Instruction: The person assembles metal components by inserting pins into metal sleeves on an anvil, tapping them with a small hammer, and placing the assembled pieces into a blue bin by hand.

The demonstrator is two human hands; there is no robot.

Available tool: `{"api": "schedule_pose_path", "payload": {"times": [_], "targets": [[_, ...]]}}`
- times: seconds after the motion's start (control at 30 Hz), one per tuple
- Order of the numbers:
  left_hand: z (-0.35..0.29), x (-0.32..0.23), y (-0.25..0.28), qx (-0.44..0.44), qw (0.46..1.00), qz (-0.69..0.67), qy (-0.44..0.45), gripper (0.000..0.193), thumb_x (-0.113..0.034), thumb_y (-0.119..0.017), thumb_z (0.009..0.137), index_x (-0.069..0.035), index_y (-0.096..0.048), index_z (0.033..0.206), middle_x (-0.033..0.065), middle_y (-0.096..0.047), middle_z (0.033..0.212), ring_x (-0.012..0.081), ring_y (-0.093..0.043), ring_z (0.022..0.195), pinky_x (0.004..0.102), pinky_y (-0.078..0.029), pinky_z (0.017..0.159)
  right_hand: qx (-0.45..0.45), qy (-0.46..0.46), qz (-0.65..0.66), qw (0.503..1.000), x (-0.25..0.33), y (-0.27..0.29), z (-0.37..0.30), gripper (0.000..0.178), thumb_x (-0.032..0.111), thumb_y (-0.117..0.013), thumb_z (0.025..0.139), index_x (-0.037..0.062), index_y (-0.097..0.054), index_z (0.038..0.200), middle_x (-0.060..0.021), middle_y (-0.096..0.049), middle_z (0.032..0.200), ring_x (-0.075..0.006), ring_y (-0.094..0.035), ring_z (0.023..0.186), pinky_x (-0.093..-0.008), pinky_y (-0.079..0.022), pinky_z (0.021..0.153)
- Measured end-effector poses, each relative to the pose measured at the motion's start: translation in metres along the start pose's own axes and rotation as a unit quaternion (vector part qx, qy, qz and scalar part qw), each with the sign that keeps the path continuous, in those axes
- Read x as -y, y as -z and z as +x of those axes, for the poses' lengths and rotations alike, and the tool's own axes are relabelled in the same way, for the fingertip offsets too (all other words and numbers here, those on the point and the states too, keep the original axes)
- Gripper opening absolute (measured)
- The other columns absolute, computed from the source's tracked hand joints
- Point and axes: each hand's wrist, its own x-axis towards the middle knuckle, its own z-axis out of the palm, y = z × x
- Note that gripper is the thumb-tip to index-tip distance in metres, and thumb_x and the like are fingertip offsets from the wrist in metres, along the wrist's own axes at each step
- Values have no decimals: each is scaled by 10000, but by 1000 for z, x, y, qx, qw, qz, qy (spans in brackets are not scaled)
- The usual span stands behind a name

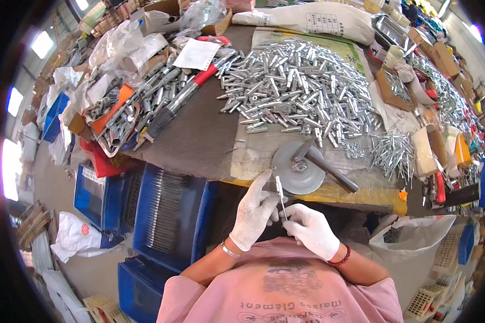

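In front of my chest I hold a small shiny metal sleeve (279, 186) with a thin metal rod (284, 209) running down from it. My left hand (253, 214), in a white knitted glove, has its fingers closed around the sleeve's side. The rod's lower part is pinched by my gloved right hand (311, 230). Just beyond them, a round grey metal disc (285, 175) lies at the bench edge, and a hammer (328, 167) rests across it with its handle toward the right. My fingertips partly hide the rod.
A large heap of metal sleeves (302, 89) covers the bench, with a pile of thin pins (394, 153) to its right. Metal tools and plastic bags (126, 46) crowd the left. Blue bins (199, 226) stand below left; a white sack (415, 237) sits below right.
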Motion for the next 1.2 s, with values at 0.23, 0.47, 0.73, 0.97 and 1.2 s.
{"api": "schedule_pose_path", "payload": {"times": [0.23, 0.47, 0.73, 0.97, 1.2], "targets": [[-6, 1, 36, -69, 992, -77, -66, 611, -43, -710, 1017, -82, -465, 1575, 88, -747, 989, 54, -527, 654, 216, -406, 553, -13, 114, -54, 992, 6, -4, 7, 520, 15, -750, 957, 34, -643, 1465, -25, -687, 866, -90, -633, 768, -280, -547, 718], [-2, 97, 202, -401, 912, -75, -42, 585, -67, -801, 883, 2, -593, 1425, 95, -738, 1026, 140, -670, 806, 303, -563, 702, -99, 139, 59, 984, -1, 35, 18, 545, 5, -521, 1028, -14, -538, 1572, -49, -632, 926, -65, -550, 654, -215, -499, 586], [50, 180, 346, -587, 807, 30, 54, 496, -136, -793, 819, 20, -702, 1281, 172, -771, 1075, 263, -761, 929, 376, -603, 861, -125, 135, 51, 982, -2, 32, 18, 536, 9, -497, 1031, -42, -532, 1563, -52, -633, 896, -69, -541, 621, -207, -494, 565], [93, 173, 366, -634, 747, 183, 85, 398, -209, -844, 818, -47, -756, 1170, 205, -793, 1144, 362, -757, 1121, 413, -572, 1011, -97, 142, 66, 983, -8, 42, 18, 524, -27, -513, 1025, -17, -557, 1547, -74, -676, 929, -86, -599, 645, -227, -528, 583], [52, 174, 380, -652, 692, 306, 55, 375, -308, -870, 904, -68, -682, 1121, 197, -784, 1093, 402, -736, 1008, 476, -558, 904, -36, 108, 117, 987, 0, 39, 21, 474, -22, -585, 1060, 9, -584, 1533, -58, -693, 984, -78, -636, 726, -236, -550, 655]]}}
